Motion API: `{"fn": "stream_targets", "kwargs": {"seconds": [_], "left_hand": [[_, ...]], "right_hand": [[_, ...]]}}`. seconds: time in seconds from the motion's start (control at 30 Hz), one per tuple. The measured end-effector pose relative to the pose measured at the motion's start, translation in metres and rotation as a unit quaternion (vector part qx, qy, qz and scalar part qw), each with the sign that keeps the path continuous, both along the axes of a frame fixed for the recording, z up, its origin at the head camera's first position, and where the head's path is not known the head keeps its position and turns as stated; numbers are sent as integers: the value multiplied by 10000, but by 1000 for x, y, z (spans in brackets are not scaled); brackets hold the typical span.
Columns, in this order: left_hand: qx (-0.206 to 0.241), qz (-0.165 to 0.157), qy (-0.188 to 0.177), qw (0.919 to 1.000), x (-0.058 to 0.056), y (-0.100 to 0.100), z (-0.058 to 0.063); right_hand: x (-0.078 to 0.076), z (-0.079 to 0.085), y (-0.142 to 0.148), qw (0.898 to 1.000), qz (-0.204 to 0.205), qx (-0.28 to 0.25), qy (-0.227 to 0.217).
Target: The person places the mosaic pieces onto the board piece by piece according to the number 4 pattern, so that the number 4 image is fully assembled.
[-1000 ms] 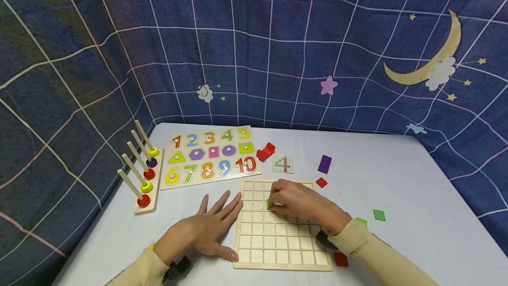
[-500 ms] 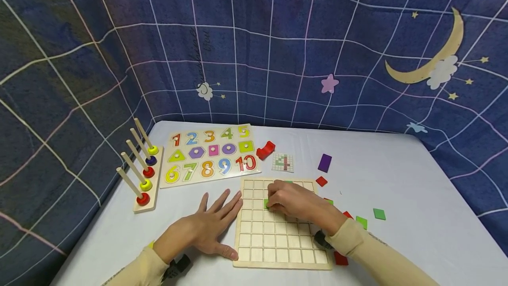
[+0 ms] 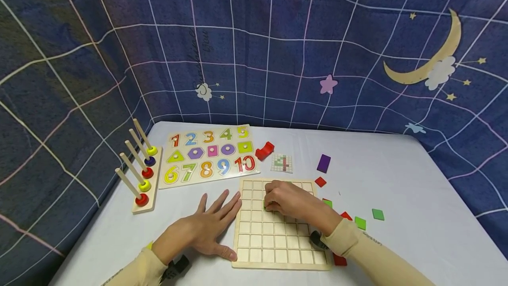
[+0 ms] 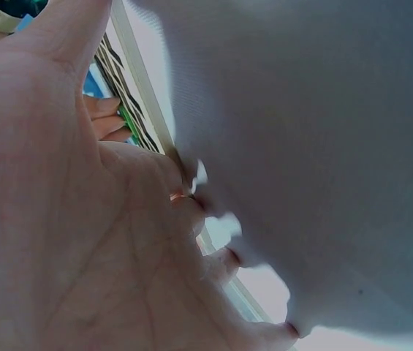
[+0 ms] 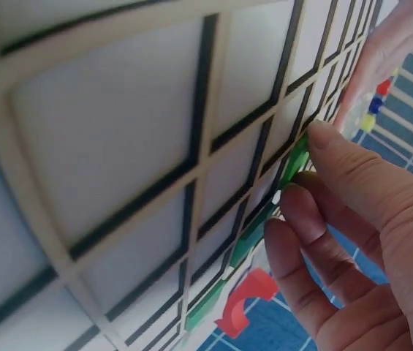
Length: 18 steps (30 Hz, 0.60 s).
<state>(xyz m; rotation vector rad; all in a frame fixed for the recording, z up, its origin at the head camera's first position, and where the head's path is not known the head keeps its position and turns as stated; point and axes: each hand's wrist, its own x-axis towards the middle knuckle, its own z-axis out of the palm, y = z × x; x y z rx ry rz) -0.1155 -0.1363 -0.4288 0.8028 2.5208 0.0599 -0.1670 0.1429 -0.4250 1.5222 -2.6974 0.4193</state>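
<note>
Green and thin, a square tile (image 5: pixel 295 164) is at the fingertips of the right hand (image 3: pixel 291 204), just right of centre in the right wrist view; in the head view only a sliver shows, below the middle of the frame. Thumb and forefinger are closed on it in a pinch against the grid of a pale wooden board (image 3: pixel 267 242); whether it sits fully in its cell cannot be told. Two more green pieces, a nearer one (image 5: pixel 250 240) and a farther one (image 5: pixel 205 306), lie in a line with it toward the lower middle of the right wrist view.

The board fills the lower middle of the head view. At its left edge the left hand (image 3: pixel 208 231) lies flat, fingers spread, holding nothing, its thumb by the board's lower left corner.

Right of the board, toward the lower right, are a red tile (image 3: pixel 320 182), a light green tile (image 3: pixel 360 223) and a darker green one (image 3: pixel 378 214), with a purple block (image 3: pixel 323 163) above. Beyond the board's top edge sit a gridded pattern card (image 3: pixel 287 165) and a red wavy block (image 3: pixel 265 151). Farther left come a number puzzle (image 3: pixel 183 142) and a peg stacker (image 3: pixel 152 194), all on a white tablecloth (image 3: pixel 416 180). A dark blue curtain (image 3: pixel 254 47) fills the upper frame.
</note>
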Motion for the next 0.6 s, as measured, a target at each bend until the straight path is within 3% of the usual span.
{"fn": "stream_targets", "kwargs": {"seconds": [0.4,0.6], "left_hand": [[-40,-10,-17,10000,0,0,0],[-50,-27,27,10000,-1,1,0]], "right_hand": [[2,1,1,9998,-95,171,-68],[6,5,15,9996,-223,-71,-175]]}}
